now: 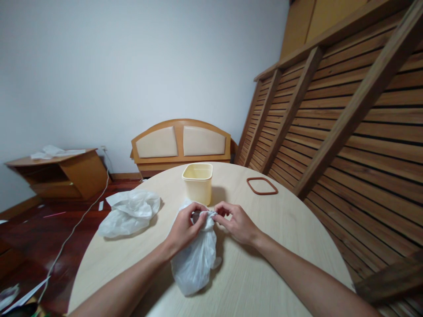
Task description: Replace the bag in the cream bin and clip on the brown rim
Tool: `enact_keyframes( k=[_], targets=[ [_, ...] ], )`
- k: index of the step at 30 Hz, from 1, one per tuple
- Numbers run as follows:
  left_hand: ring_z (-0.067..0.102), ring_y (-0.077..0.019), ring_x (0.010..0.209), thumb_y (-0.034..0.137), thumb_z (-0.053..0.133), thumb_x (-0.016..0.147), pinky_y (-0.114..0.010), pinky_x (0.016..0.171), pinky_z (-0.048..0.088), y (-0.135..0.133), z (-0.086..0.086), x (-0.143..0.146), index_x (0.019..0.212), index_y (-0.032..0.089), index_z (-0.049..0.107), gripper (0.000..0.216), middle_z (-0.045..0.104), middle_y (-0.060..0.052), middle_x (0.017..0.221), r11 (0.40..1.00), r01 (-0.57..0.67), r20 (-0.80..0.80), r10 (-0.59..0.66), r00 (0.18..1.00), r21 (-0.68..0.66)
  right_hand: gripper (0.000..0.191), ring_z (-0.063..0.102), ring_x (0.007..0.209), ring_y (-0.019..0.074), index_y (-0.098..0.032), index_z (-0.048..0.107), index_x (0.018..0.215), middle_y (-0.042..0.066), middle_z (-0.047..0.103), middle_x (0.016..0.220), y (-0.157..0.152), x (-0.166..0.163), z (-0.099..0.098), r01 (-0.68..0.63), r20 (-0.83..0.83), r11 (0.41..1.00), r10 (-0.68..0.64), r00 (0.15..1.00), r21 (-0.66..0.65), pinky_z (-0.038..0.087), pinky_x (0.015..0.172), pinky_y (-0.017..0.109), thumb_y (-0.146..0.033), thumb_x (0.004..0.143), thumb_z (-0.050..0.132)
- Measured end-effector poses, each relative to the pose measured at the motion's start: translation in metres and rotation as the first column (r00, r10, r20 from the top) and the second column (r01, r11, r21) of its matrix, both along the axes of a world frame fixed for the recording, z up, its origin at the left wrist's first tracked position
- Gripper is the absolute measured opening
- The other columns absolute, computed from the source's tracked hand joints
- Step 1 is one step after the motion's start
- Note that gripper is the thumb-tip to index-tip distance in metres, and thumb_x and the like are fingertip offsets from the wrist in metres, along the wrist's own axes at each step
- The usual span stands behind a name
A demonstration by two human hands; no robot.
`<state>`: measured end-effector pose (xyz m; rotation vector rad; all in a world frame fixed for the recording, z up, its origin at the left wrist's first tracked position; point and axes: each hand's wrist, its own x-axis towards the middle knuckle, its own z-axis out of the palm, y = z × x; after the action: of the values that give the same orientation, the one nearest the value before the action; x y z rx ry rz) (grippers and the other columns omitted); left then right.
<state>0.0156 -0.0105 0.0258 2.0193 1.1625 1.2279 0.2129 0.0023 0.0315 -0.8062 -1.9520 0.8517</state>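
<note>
A white plastic bag [194, 264] hangs bunched between my two hands, its lower part resting on or just over the table. My left hand [187, 224] pinches the gathered top between thumb and fingers. From the other side my right hand [236, 222] grips the twisted end of the same bag. A small dark patch shows by the left fingertips; what it is I cannot make out. Just behind the hands stands a pale yellow square container [198, 187], upright and without a lid.
The round light wood table [274, 273] also bears a crumpled white plastic bag [130, 213] at left and a brown square ring [262, 186] at right. A headboard [181, 141] is behind it. Slatted wooden panels [330, 114] lean along the right. A low cabinet [76, 176] stands left.
</note>
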Motion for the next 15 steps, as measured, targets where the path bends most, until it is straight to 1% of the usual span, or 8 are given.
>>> enact_keyframes(
  k=[2, 4, 7, 9, 12, 15],
  targets=[
    [0.062, -0.0167, 0.073, 0.04, 0.055, 0.093, -0.027, 0.067, 0.049, 0.0006, -0.0006, -0.0001, 0.089, 0.017, 0.064, 0.025, 0.07, -0.005, 0.082, 0.999, -0.037, -0.018, 0.036, 0.999, -0.01, 0.017, 0.059, 0.072, 0.0142, -0.018, 0.066, 0.088, 0.001, 0.067, 0.078, 0.0012, 0.0004, -0.0001, 0.011, -0.006, 1.0, -0.011, 1.0, 0.027, 0.046, 0.069, 0.026, -0.034, 0.093, 0.062],
    [0.062, -0.0168, 0.073, 0.038, 0.054, 0.094, -0.028, 0.067, 0.049, 0.0004, -0.0014, -0.0005, 0.089, 0.017, 0.064, 0.024, 0.07, -0.004, 0.083, 0.998, -0.057, -0.047, 0.057, 0.997, -0.001, 0.014, 0.058, 0.075, 0.0146, -0.018, 0.066, 0.087, 0.001, 0.066, 0.082, 0.0023, 0.0009, 0.0001, 0.038, -0.007, 0.995, -0.038, 0.999, 0.09, 0.046, 0.072, 0.027, -0.031, 0.092, 0.063],
    [0.064, -0.0178, 0.079, 0.035, 0.053, 0.095, -0.031, 0.074, 0.05, -0.0012, -0.0028, -0.0022, 0.094, 0.019, 0.064, 0.02, 0.071, -0.005, 0.09, 0.999, -0.031, -0.109, 0.036, 0.993, 0.045, 0.011, 0.058, 0.077, 0.0149, -0.019, 0.065, 0.085, 0.001, 0.064, 0.083, 0.0038, 0.0019, 0.0003, 0.091, -0.01, 0.981, -0.09, 0.996, 0.172, 0.046, 0.074, 0.028, -0.027, 0.091, 0.064],
    [0.064, -0.0192, 0.085, 0.034, 0.056, 0.093, -0.033, 0.079, 0.051, -0.0026, -0.0032, -0.003, 0.101, 0.02, 0.063, 0.018, 0.071, -0.006, 0.096, 0.996, -0.003, -0.162, 0.017, 0.987, 0.084, 0.009, 0.058, 0.078, 0.0153, -0.019, 0.065, 0.085, 0.001, 0.064, 0.083, 0.0047, 0.0028, -0.0005, 0.107, 0.009, 0.971, -0.111, 0.994, 0.213, 0.047, 0.075, 0.029, -0.026, 0.092, 0.063],
    [0.064, -0.0221, 0.097, 0.035, 0.062, 0.09, -0.037, 0.086, 0.051, -0.0042, -0.003, -0.0025, 0.11, 0.021, 0.061, 0.024, 0.069, -0.008, 0.107, 0.99, 0.033, -0.206, -0.005, 0.979, 0.135, 0.006, 0.061, 0.082, 0.0167, -0.02, 0.067, 0.089, 0.003, 0.067, 0.085, 0.0054, 0.0043, -0.0029, 0.088, 0.049, 0.951, -0.107, 0.993, 0.296, 0.048, 0.078, 0.031, -0.022, 0.092, 0.063],
    [0.063, -0.0228, 0.101, 0.036, 0.065, 0.089, -0.038, 0.09, 0.05, -0.0051, -0.0026, 0.0001, 0.11, 0.022, 0.061, 0.026, 0.067, -0.008, 0.108, 0.985, 0.073, -0.218, -0.037, 0.975, 0.159, 0.006, 0.063, 0.084, 0.0177, -0.021, 0.069, 0.089, 0.003, 0.069, 0.086, 0.0043, 0.0046, -0.004, 0.032, 0.079, 0.935, -0.064, 0.995, 0.353, 0.048, 0.08, 0.032, -0.018, 0.089, 0.064]
  ],
)
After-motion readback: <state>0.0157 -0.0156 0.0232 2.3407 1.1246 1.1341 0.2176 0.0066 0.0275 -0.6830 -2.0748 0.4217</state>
